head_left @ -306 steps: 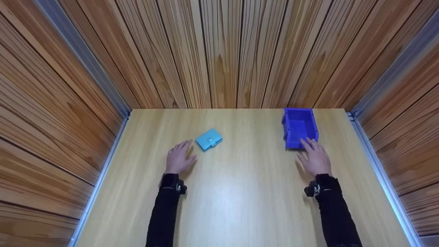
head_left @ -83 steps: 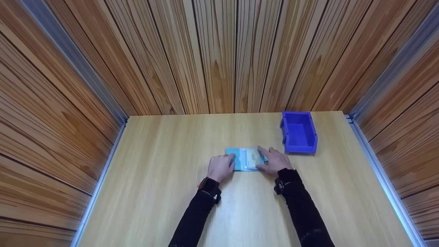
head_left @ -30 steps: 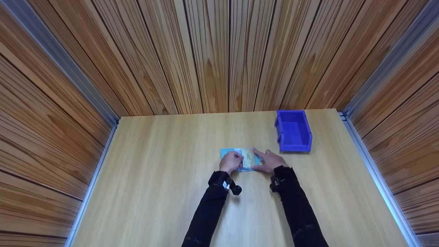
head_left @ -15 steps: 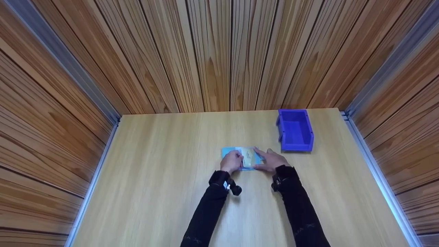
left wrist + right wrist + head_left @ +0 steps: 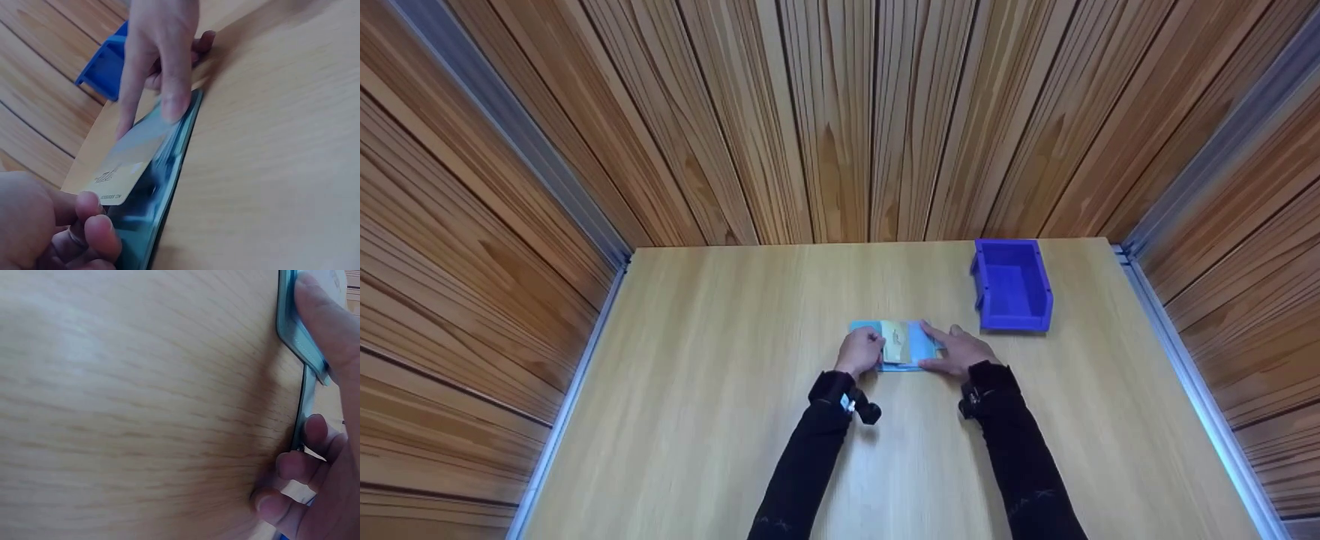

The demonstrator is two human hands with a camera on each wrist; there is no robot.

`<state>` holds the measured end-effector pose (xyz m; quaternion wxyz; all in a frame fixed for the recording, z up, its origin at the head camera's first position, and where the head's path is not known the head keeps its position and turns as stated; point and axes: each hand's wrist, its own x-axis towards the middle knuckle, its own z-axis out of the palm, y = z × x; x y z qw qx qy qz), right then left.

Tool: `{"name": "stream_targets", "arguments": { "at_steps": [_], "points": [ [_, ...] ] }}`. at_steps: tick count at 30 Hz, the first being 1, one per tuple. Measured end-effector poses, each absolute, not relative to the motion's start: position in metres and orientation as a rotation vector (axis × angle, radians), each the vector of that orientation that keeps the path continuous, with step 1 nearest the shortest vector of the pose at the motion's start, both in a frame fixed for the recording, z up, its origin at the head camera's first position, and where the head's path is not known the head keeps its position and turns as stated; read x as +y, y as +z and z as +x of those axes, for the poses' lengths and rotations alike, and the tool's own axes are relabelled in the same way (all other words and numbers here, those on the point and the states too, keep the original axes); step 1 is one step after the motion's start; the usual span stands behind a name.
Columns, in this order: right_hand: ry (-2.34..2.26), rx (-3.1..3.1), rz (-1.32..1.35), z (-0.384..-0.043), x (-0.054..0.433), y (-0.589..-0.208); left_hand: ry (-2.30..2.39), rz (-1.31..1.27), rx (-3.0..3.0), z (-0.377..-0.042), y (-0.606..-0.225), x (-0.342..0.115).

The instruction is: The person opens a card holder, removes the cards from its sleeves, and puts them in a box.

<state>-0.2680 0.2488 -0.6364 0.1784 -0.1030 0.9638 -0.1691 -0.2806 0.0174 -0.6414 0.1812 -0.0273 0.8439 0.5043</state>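
Note:
A light-blue card holder [image 5: 916,346] lies unfolded on the table, its clear sleeves showing. Out of the right-hand sleeves sticks a pale yellow card [image 5: 895,342], printed with a small figure and lettering in the left wrist view. My left hand [image 5: 861,349] pinches this card by its left edge, thumb against curled forefinger [image 5: 90,205]. Thumb and forefinger of my right hand [image 5: 961,354] are stretched out, pressing the holder's right half at its near and far edges. In the right wrist view the other fingers [image 5: 292,467] bend loosely beside the holder's edge.
A blue plastic bin [image 5: 1012,289] stands at the back right of the wooden table [image 5: 720,322], beyond the right hand. Plank walls [image 5: 840,127] enclose the back and both sides, with metal rails along the table's side edges.
Earlier the holder lay folded farther left, hands apart. It then lay unfolded under both hands. Since one second ago, the left hand has drawn the card leftward; the right hand keeps its place.

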Motion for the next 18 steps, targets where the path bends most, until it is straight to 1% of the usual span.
{"name": "stream_targets", "arguments": {
  "at_steps": [9, 18],
  "points": [
    [-0.502, 2.705, -0.310, -0.268, 0.250, -0.635, 1.450, -0.191, 2.296, -0.279, -0.639, -0.017],
    [-0.477, 2.709, -0.314, -0.269, 0.252, -0.637, 1.479, -0.246, 2.248, -0.279, -0.630, -0.043]
  ]
}}
